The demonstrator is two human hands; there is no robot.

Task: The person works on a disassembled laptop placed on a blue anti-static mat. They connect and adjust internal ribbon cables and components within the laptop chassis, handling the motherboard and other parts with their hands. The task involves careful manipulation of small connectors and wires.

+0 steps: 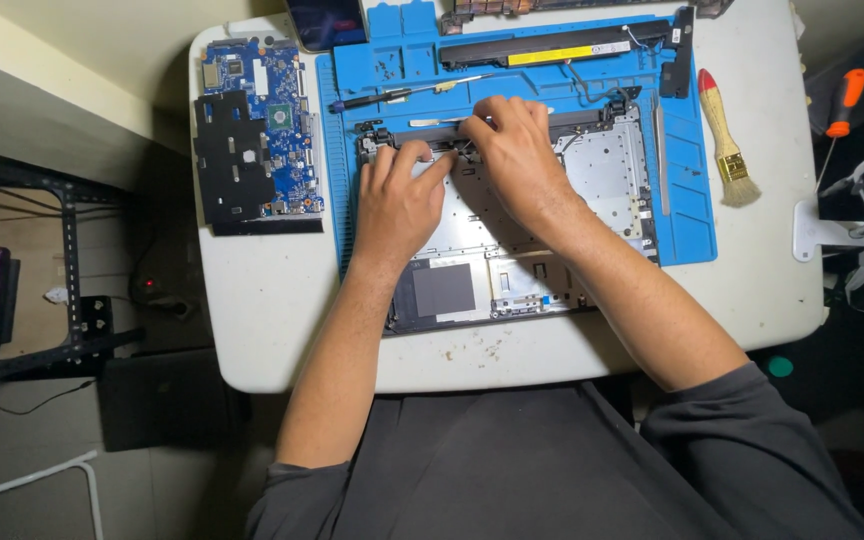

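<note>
Laptop base: the grey metal-lined laptop bottom shell (542,215) lies open on the blue silicone repair mat (692,215), stripped of its board.
Motherboard: the blue circuit board with a black shield plate (257,135) already lies out, left of the shell on the white bench (272,310).
Battery: the long black battery bar with a yellow label (557,50) rests beyond the shell, already removed.
Left hand: the left hand (397,200) presses on the shell's far edge, fingers curled down, forefinger stretched toward the right hand.
Right hand: the right hand (512,150) pinches something small at the shell's far rim; what it grips cannot be told.
Tools: a black-handled screwdriver (402,95) lies beyond the shell, a wooden brush with a red tip (727,140) right of it.
Progress: judging by the parts laid out, disassembly looks well advanced; hinge-edge parts remain.
</note>
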